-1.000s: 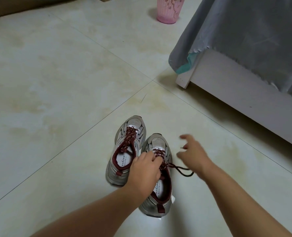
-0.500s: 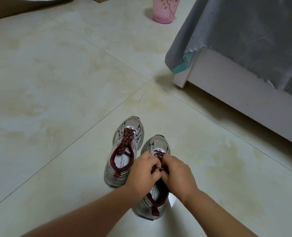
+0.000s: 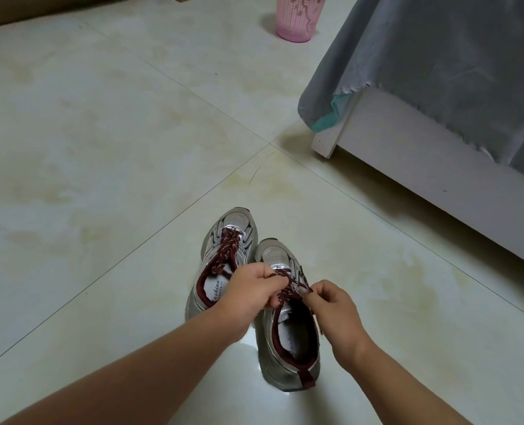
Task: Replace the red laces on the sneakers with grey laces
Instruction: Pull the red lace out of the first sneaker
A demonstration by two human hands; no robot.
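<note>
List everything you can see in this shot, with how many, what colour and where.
silver-grey mesh sneakers: two, dark red lining, side by side on the floor, centre.
dark red speckled laces: on both sneakers; the right one's pulled between the hands.
pink plastic basket: one, top centre.
grey cloth: one, draped over the bed, top right.
white bed frame: one, right.
cream tiled floor: throughout.
left hand: pinches the lace.
right hand: pinches the lace.

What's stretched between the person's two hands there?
A short run of the red lace of the nearer sneaker, pinched by the left hand and right hand, as the head view shows.
</note>
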